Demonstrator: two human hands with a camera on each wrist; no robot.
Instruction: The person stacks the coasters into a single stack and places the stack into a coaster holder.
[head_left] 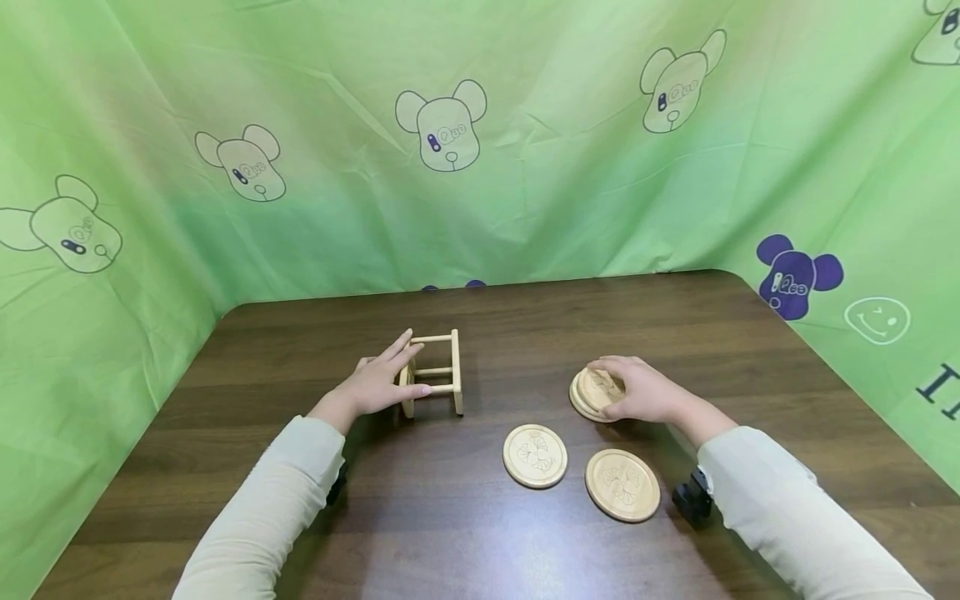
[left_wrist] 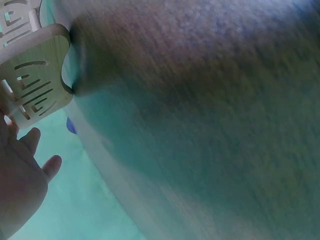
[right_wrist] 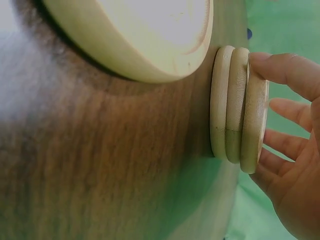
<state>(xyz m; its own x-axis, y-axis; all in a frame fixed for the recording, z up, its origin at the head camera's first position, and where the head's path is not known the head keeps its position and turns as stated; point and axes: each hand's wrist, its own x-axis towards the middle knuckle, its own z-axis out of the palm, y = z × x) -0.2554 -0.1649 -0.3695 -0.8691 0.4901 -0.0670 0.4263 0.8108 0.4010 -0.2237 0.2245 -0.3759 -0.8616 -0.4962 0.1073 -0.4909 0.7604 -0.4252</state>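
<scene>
1. The wooden rack stands on the brown table; thin bars join its end panels, and the left wrist view shows slots cut through them.
2. The left hand lies over the rack's left end, fingers reaching to its far side and thumb stretched along its near side. The fingers are spread and nearly straight, touching the rack rather than curling round it.
3. The left arm slants in from the near left of the rack, its pale sleeve ending at the wrist.
4. The right hand, well to the right of the rack, arches over the top coaster. Thumb and bent fingers pinch it from opposite sides.
5. Under it are two lower coasters, stacked flat; the top one sits slightly out of line with them.
6. The right arm slants in from the near right of the rack.
7. Two engraved loose coasters lie flat to the right of the rack, nearer the person.
</scene>
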